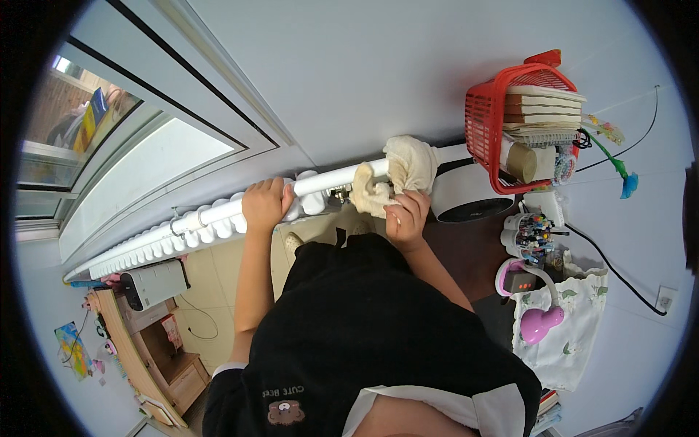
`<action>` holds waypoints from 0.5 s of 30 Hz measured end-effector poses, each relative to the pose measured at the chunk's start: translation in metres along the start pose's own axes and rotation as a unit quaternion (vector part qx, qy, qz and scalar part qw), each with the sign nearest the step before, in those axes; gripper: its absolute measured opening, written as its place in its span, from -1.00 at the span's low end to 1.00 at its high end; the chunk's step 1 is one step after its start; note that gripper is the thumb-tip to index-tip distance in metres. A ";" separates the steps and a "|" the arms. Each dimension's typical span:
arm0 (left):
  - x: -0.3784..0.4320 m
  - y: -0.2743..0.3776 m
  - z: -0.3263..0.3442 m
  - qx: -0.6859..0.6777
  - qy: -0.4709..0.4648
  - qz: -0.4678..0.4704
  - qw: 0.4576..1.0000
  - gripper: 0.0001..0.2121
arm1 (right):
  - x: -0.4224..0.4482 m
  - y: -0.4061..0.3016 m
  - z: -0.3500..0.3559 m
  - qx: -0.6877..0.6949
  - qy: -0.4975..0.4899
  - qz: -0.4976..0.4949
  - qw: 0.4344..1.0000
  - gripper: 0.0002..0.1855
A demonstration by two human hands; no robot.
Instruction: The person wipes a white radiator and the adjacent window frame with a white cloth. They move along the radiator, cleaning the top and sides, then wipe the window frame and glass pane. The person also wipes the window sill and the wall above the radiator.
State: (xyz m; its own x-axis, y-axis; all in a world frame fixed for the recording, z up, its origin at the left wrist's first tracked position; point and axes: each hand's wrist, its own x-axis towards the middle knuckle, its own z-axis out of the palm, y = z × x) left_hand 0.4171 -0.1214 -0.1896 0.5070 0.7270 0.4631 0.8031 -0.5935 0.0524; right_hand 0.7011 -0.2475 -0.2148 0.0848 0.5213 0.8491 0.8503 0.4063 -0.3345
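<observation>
My left hand rests wrapped over a white horizontal pipe that runs along the wall, with the thumb on its right side. My right hand grips a cream cloth. The cloth is draped over the same pipe, bunched, and one rolled end of it curls to the left of my fingers. Beneath the pipe, near that curled end, sits a metal valve. White radiator columns line the wall below the pipe on the left.
Right of the cloth stand a white and black rounded appliance and a red plastic basket of books. Pens in a holder and a pink lamp are farther right. A window frame is upper left; a wooden desk lower left.
</observation>
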 end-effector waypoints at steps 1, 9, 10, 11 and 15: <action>0.000 -0.001 0.001 -0.003 0.004 0.002 1.000 -0.74 | -0.006 0.003 -0.002 0.007 -0.007 0.000 1.000 -0.86; 0.001 0.001 -0.005 -0.018 -0.010 -0.005 1.000 -0.76 | -0.023 0.024 0.019 -0.055 -0.164 0.055 0.983 -0.68; 0.002 0.002 -0.005 -0.024 -0.006 -0.007 1.000 -0.76 | -0.026 0.017 0.027 -0.017 -0.170 0.097 0.980 -0.69; 0.003 0.001 -0.004 -0.026 -0.004 -0.007 1.000 -0.76 | -0.034 0.013 0.039 -0.007 -0.243 0.161 0.957 -0.69; 0.001 -0.001 -0.001 -0.021 -0.018 -0.002 1.000 -0.75 | -0.002 -0.011 0.063 0.080 -0.194 0.100 0.973 -0.72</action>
State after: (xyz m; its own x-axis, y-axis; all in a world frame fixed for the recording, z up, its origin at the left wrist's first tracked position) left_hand 0.4162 -0.1200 -0.1878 0.5154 0.7411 0.4303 0.7915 -0.6041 0.0922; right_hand 0.6593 -0.2057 -0.2384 0.0112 0.8329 0.5533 0.7427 0.3636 -0.5623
